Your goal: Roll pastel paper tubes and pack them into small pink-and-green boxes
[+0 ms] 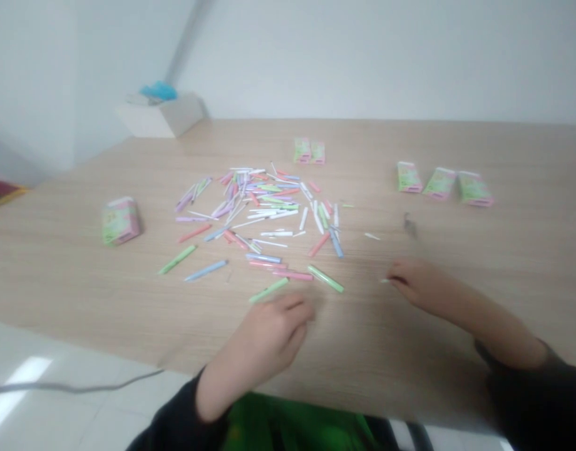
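My left hand (281, 329) is over the table's near side with its fingers curled together; whether anything is in them is hidden. Just beyond its knuckles lies a green stick (269, 290). Farther right, my right hand (412, 282) pinches a small white piece (384, 280), whose end pokes out at the fingertips. Between the hands and a little farther off rests another green stick (325, 279). Beyond them spreads a loose pile of slim sticks (269, 200) in white, pink, green, blue and purple.
Green-and-pink small boxes stand at the left (121, 220), at the back (302, 150) and at the right (438, 183). A white box (161, 118) with something blue on top is at the far left. A dark blurred spot (410, 224) lies beyond my right hand.
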A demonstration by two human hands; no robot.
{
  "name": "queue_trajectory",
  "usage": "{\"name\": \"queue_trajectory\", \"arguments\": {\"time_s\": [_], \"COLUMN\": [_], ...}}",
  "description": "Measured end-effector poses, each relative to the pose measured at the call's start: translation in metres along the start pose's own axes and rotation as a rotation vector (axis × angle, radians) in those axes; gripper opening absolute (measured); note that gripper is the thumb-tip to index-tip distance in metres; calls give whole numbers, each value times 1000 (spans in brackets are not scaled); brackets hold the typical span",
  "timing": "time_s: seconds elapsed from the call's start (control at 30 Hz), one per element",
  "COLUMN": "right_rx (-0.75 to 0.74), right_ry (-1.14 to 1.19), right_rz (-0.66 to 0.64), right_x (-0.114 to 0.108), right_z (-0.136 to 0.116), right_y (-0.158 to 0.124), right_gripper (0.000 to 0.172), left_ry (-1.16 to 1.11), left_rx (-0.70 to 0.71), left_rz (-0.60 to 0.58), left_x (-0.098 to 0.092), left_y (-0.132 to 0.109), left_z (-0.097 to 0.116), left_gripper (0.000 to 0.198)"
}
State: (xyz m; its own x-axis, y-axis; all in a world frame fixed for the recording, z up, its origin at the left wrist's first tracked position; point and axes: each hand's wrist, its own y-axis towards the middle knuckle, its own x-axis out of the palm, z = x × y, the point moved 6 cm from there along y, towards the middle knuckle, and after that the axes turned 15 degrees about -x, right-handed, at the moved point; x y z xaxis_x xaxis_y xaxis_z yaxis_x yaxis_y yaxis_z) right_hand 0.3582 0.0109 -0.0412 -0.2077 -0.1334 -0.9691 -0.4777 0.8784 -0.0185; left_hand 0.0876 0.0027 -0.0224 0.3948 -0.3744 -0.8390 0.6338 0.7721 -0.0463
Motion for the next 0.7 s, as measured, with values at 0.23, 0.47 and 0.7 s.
{"name": "queue_trajectory", "arguments": {"time_s": [0.23,0.47,0.7], "right_rx": [-103,-242,-310], "right_ry": [42,223,422], "right_rz": [68,377,527], "right_x": [-15,-60,-67], "right_z": [0,-73,-106], "right_y": [-11,-19,-5], "right_gripper": [23,21,20], "left_ry": [283,-469,-841], "left_rx": [87,-23,-56], "left_rz": [49,-41,-278], "left_x": [-18,-2,-3], "left_y": [72,64,47], "left_z": [14,39,36], "left_gripper": [23,26,35]}}
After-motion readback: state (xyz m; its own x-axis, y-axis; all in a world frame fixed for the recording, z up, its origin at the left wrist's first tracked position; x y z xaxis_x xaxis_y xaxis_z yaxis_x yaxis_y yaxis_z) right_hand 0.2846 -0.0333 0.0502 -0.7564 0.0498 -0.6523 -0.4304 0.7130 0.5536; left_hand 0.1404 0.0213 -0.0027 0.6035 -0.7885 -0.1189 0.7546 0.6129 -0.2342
